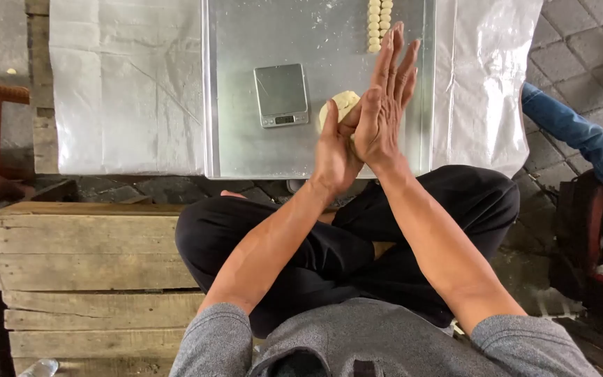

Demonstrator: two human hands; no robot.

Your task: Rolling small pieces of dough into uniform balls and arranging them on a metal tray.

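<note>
Landmark: a small digital scale (282,95), grey with a dark platform, is set on a shiny metal tray (246,150); every place below is given from this scale

Dough lump: a pale lump of dough (342,105) is seen just right of the scale, raised off the tray and pressed between the two palms; only its upper left part shows, the rest being hidden by the hands

Left hand: the left hand (334,150) is placed right of and below the scale, its palm turned against the dough from the left and underneath; the fingers are curled lightly round the lump

Right hand: the right hand (383,105) is laid over the dough from the right, further from the scale than the left hand; its fingers are stretched out flat and close together, pointing up the picture, so the lump is held between both hands

Dough pieces: two short rows of small round dough pieces (379,24) are lined up on the tray above and to the right of the scale, just beyond the right fingertips

Tray: flour specks are scattered over it above the scale

Plastic sheet: a white plastic sheet (127,84) is spread under the tray and reaches well left of the scale

Wooden crate: a wooden crate (85,272) is seen below and left of the scale, beside the crossed legs in black trousers (301,258)

Other person: a leg in blue jeans (581,136) is seen far right of the scale
</note>
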